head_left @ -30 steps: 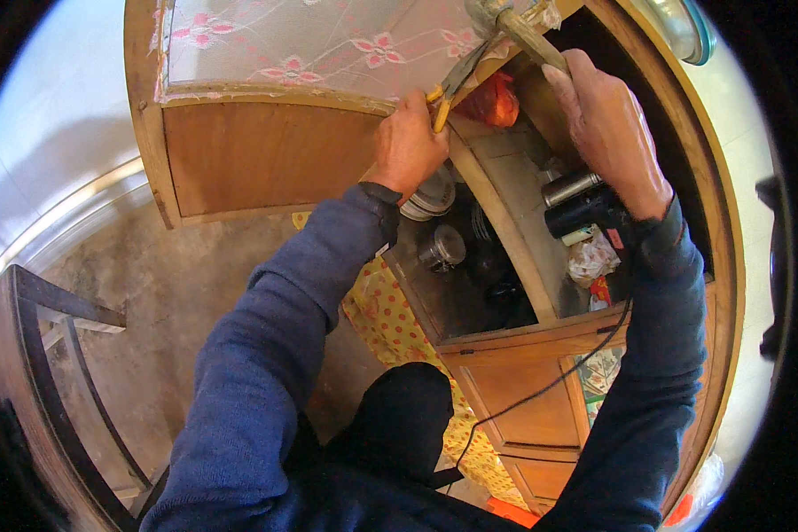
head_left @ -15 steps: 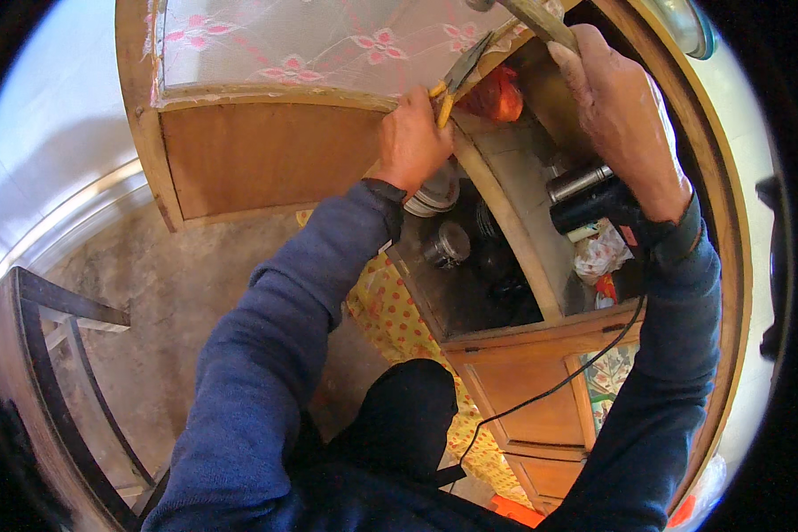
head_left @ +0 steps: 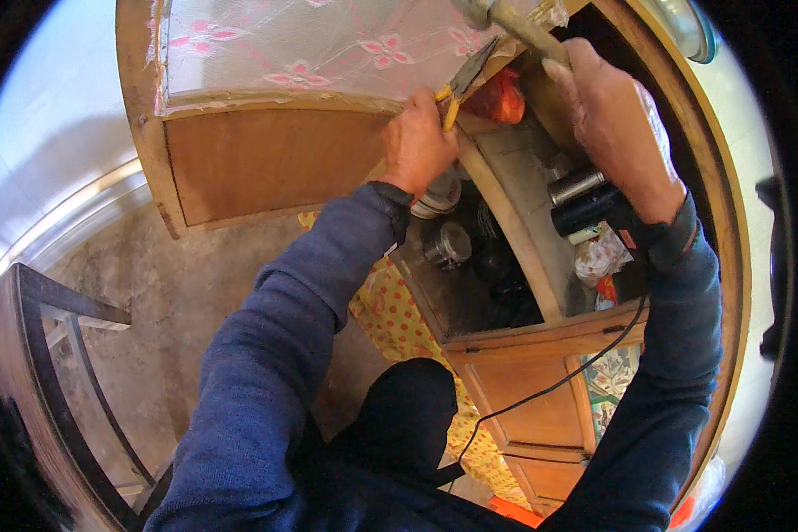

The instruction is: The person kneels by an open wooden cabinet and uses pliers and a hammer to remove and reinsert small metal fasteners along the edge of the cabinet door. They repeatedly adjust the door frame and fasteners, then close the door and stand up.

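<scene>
My left hand (head_left: 417, 146) is closed round the yellow handles of a pair of pliers (head_left: 472, 69), whose dark tapered jaws point up and right along the edge of the open cabinet door (head_left: 279, 164). Above and to the right, my right hand (head_left: 614, 124) grips the wooden handle of a hammer (head_left: 516, 27). The hammer's head is at the top edge of the view, just above the pliers' tips. A white film with pink flowers (head_left: 386, 51) covers the door's upper panel, with ragged edges.
The open wooden cabinet (head_left: 505, 222) holds stacked bowls (head_left: 439, 195), a metal canister (head_left: 448, 244), a red bag (head_left: 503, 97) and a clear plastic bag (head_left: 601, 257). A black cable (head_left: 550, 390) crosses its lower front. A dark wooden chair (head_left: 40, 355) stands at the left.
The hammer has swung slightly down and left, its head showing more fully. My left hand, the pliers and the door have shifted slightly right.
</scene>
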`<action>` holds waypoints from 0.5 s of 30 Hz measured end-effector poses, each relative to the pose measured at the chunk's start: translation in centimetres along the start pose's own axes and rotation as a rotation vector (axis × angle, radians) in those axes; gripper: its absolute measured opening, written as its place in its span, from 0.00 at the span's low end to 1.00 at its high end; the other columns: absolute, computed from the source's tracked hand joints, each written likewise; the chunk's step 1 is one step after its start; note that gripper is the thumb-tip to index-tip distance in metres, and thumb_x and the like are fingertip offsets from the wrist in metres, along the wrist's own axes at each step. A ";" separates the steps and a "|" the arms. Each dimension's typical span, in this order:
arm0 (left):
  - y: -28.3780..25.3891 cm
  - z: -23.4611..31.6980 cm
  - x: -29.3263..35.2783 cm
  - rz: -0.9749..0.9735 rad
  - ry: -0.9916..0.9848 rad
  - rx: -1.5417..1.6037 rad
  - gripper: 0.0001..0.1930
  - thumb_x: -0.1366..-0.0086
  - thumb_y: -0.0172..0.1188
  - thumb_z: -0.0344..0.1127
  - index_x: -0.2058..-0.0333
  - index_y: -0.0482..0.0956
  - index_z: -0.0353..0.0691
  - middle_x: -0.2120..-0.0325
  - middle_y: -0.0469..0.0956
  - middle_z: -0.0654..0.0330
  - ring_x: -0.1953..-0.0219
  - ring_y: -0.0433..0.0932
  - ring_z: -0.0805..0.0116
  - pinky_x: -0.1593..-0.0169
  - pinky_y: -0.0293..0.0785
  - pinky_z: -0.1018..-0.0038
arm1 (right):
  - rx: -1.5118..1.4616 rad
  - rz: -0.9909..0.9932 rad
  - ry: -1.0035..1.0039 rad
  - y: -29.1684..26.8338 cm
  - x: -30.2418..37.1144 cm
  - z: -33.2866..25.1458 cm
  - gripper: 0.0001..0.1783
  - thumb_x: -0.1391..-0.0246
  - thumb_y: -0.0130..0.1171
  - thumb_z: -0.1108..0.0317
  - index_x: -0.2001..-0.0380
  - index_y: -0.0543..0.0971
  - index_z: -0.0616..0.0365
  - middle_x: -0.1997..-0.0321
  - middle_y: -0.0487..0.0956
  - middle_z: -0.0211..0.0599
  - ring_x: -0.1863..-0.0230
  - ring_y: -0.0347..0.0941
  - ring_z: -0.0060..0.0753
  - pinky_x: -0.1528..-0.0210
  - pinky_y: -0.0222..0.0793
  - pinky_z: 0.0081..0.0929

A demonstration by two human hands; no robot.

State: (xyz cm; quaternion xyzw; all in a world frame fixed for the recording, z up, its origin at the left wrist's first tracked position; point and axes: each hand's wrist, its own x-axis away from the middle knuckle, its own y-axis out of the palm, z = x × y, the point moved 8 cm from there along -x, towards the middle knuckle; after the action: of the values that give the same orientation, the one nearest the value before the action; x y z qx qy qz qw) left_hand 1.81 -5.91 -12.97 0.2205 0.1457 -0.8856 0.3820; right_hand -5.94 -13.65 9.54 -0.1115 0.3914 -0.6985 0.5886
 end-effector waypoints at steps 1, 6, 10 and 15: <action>0.0 0.0 0.0 -0.002 -0.003 -0.001 0.21 0.45 0.69 0.36 0.57 0.71 0.36 0.64 0.80 0.39 0.60 0.80 0.34 0.57 0.77 0.47 | 0.035 -0.054 0.030 0.5 0.0 0.2 0.17 0.30 0.50 0.54 0.60 0.70 0.60 0.70 0.79 0.62 0.63 0.76 0.70 0.65 0.69 0.60; 0.1 0.1 0.0 0.017 0.021 -0.018 0.21 0.45 0.70 0.36 0.57 0.71 0.36 0.64 0.81 0.39 0.61 0.80 0.34 0.57 0.77 0.47 | 0.094 -0.114 0.121 0.5 0.3 1.1 0.16 0.30 0.50 0.55 0.61 0.70 0.59 0.69 0.79 0.60 0.64 0.76 0.69 0.65 0.69 0.60; 0.4 0.2 0.1 0.015 0.028 -0.012 0.21 0.45 0.69 0.36 0.56 0.71 0.36 0.63 0.81 0.40 0.61 0.80 0.34 0.57 0.77 0.47 | 0.022 -0.031 0.065 -0.1 0.4 0.7 0.16 0.30 0.50 0.55 0.61 0.70 0.59 0.69 0.80 0.59 0.65 0.76 0.69 0.65 0.70 0.60; 0.6 -0.1 0.2 -0.019 -0.012 -0.013 0.21 0.45 0.70 0.35 0.57 0.70 0.35 0.63 0.80 0.39 0.60 0.80 0.34 0.57 0.77 0.47 | 0.032 -0.058 0.075 1.1 0.6 0.5 0.17 0.30 0.50 0.55 0.62 0.70 0.59 0.70 0.79 0.60 0.65 0.76 0.69 0.65 0.70 0.59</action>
State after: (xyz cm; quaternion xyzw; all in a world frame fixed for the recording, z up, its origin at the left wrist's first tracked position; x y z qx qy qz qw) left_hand 2.21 -6.37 -13.22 0.2114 0.1514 -0.8894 0.3759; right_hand -4.96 -14.36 8.93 -0.0872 0.3984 -0.7251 0.5549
